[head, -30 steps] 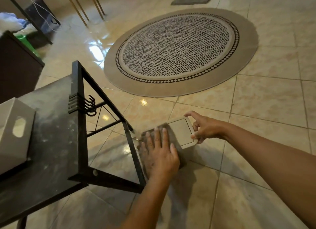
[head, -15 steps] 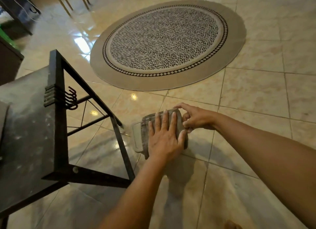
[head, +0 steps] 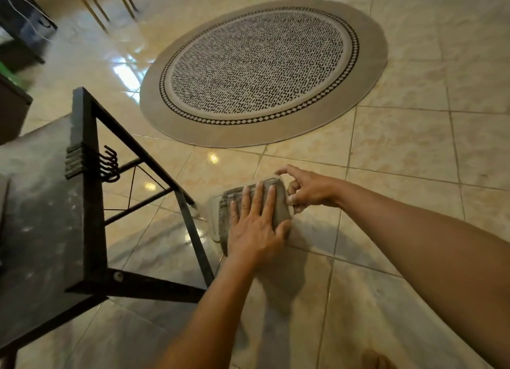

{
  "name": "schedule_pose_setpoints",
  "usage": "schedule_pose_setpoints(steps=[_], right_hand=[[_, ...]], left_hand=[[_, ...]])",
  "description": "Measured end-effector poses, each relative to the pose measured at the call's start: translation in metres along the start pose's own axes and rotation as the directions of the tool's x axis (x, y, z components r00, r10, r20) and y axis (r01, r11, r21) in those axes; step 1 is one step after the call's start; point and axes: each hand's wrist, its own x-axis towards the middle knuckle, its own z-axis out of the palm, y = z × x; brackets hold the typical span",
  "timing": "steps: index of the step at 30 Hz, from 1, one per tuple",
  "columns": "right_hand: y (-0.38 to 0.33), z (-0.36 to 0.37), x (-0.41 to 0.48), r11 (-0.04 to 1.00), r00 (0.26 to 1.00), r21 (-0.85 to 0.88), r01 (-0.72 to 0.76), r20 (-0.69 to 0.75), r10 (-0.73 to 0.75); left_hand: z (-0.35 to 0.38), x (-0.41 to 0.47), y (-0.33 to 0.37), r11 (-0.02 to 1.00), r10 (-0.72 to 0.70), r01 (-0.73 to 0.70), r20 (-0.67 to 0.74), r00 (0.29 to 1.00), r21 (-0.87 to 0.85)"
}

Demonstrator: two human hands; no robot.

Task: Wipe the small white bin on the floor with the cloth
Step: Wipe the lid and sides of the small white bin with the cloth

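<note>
The small white bin (head: 214, 217) stands on the tiled floor beside the table leg, seen from above. A grey folded cloth (head: 280, 203) covers most of its lid. My left hand (head: 255, 225) lies flat on the cloth with fingers spread, pressing it onto the lid. At the bin's right edge my right hand (head: 309, 190) pinches the rim with thumb and fingers, its index finger raised. Only the left strip and far corner of the lid show.
A black metal-framed table (head: 85, 203) with hooks stands at the left, its leg (head: 193, 230) close to the bin. A round patterned rug (head: 262, 70) lies further ahead. Dark furniture (head: 13, 106) and chair legs (head: 96, 4) are at the far left. A toe shows at the bottom.
My left hand has slid the cloth from the lid's left side to its right side. My right hand stayed on the bin's right edge.
</note>
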Motion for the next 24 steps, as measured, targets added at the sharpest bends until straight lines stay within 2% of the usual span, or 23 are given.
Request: schedule_pose_setpoints(steps=[4, 9, 13, 14, 17, 18, 21, 24], right_hand=[[0.001, -0.001, 0.005, 1.000, 1.000, 0.007, 0.009, 0.000, -0.009], [-0.001, 0.000, 0.003, 1.000, 1.000, -0.008, 0.016, 0.013, -0.016], [0.001, 0.000, 0.005, 0.999, 1.000, 0.034, 0.009, -0.005, -0.009], [0.001, 0.000, 0.006, 0.999, 1.000, 0.037, 0.006, -0.001, -0.006], [0.000, -0.001, 0.006, 0.999, 1.000, 0.032, 0.008, 0.020, -0.008], [0.000, -0.001, 0.006, 0.999, 1.000, 0.031, 0.009, 0.023, -0.010], [0.001, -0.001, 0.005, 0.998, 1.000, 0.056, 0.005, 0.027, -0.006], [0.003, -0.003, 0.004, 0.997, 0.998, 0.079, -0.015, 0.055, 0.010]], left_hand=[[-0.001, -0.025, -0.024, 0.990, -0.138, 0.138, -0.016, 0.990, 0.000], [-0.001, 0.002, 0.002, 0.990, 0.137, -0.136, -0.047, 0.989, 0.030], [-0.010, 0.016, -0.022, 1.000, 0.015, -0.014, -0.061, 0.998, 0.008], [-0.010, 0.011, -0.026, 0.999, 0.037, -0.036, -0.053, 0.998, 0.017], [-0.008, 0.002, -0.027, 0.970, 0.227, -0.226, -0.006, 0.974, 0.086], [-0.008, 0.006, -0.027, 0.969, 0.230, -0.228, -0.012, 0.973, 0.089], [-0.010, 0.021, -0.027, 0.997, 0.077, -0.076, -0.088, 0.993, 0.018], [-0.009, 0.020, -0.024, 0.985, 0.173, -0.170, -0.081, 0.982, 0.044]])
